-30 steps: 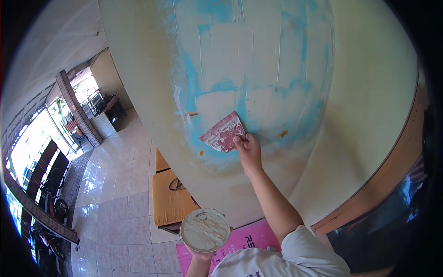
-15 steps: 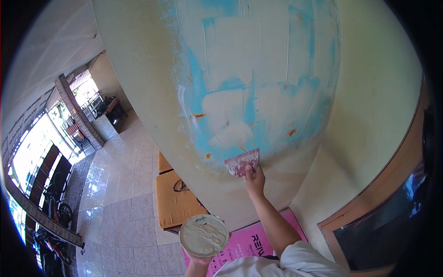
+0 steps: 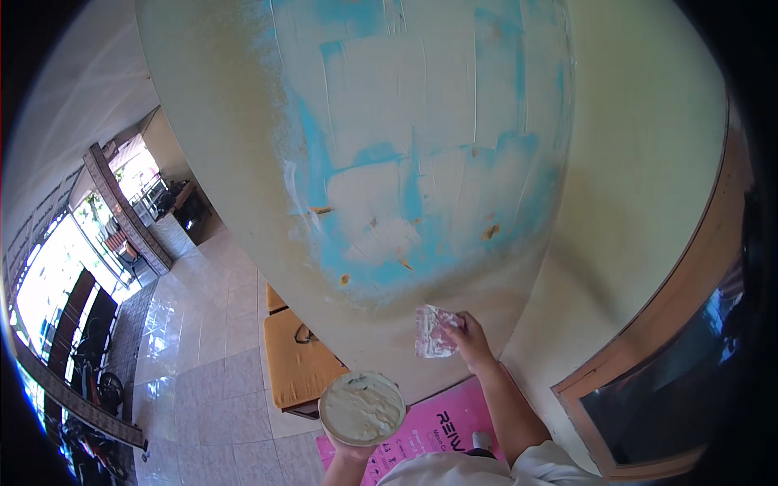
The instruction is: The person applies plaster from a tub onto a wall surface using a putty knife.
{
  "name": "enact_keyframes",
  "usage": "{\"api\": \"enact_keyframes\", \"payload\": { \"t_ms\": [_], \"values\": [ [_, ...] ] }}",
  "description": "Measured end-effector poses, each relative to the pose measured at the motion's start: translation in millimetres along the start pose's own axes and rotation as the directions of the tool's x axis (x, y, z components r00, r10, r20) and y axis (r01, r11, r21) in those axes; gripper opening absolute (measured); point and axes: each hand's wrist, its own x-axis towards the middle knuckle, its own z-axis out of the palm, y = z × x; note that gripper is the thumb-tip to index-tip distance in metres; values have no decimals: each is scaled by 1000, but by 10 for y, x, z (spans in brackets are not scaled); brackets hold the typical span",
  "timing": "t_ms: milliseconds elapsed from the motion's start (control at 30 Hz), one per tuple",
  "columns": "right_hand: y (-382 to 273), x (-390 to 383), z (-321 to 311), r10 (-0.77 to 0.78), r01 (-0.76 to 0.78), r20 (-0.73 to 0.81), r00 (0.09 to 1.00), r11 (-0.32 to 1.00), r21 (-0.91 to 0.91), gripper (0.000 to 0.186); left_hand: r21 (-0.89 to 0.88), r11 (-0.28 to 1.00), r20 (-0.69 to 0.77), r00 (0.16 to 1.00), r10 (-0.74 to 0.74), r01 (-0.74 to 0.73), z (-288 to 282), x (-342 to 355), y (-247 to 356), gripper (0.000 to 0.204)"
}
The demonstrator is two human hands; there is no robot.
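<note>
Your right hand (image 3: 474,343) pinches the thin, pinkish-red plastic-looking scraper (image 3: 434,330), paste-smeared, free edge facing left, up and right of the round off-white tub (image 3: 379,440) of pale paste (image 3: 362,409) your left hand (image 3: 354,453) supports, and below the blue-and-white wall patch (image 3: 377,105).

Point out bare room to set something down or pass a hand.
Bare tiled floor lies left of the orange-topped bench. A hand could probably pass before the wall, between scraper and bench. Crowded: the lower middle, where left hand, tub and pink sheet overlap in view.
</note>
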Motion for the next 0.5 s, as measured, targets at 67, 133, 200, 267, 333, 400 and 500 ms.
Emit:
{"api": "enact_keyframes", "payload": {
  "t_ms": [67, 133, 200, 267, 333, 400, 500],
  "values": [
    [-426, 37, -43, -37, 37, 53, 998, 999, -11, 19, 12, 1000, 19, 1000, -1, 0, 156, 127, -143, 78],
    [-829, 55, -9, -132, 117, 152, 980, 988, 102, 22, 28, 1000, 27, 1000, 14, -15, 299, 269, -245, 77],
    [-1208, 45, 19, -136, 124, 224, 965, 990, 67, 22, -49, 999, 63, 998, 10, -7, 404, 414, -327, 77],
    [-1448, 46, -20, -143, 139, 285, 948, 990, 34, 22, -45, 998, -11, 999, 33, -33, 535, 613, -440, 75],
    [-1602, 70, -81, -176, 282, 433, 884, 939, -194, 21, -212, 974, -64, 995, 71, -83, 519, 750, -557, 71],
    [-1747, 81, -83, -151, 343, 484, 862, 876, -338, 20, -223, 970, -11, 995, 95, -95, 486, 821, -693, 72],
    [-1616, 168, -138, -116, 424, 540, 833, 761, -491, 21, -36, 986, -10, 987, 161, -162, 580, 1028, -998, 74]
  ]
}}
